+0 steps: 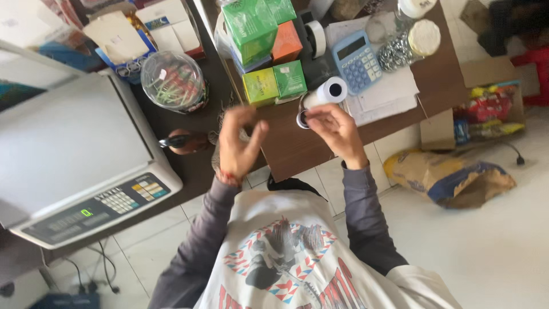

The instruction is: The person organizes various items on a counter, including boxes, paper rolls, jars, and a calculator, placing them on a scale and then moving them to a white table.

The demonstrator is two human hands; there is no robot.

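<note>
Tape roll [302, 118] pinched in right hand [337, 130], fingers curled on rim, above brown desk edge [297, 157], just beside white paper roll [330, 91]. Left hand [235, 143] raised opposite, blurred; thumb and fingers nearly meeting, whether gripping tape end cannot tell. Progress: roll picked up; no tape strip visibly drawn out. Roll's hole faces left hand, axis roughly level, left-right. Blue calculator [355, 61] behind.

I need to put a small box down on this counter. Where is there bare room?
Bare brown counter lies at the near edge, just below the right hand. The flat scale platform is also bare. Crowded: the green boxes, blue calculator, paper roll and papers.
</note>
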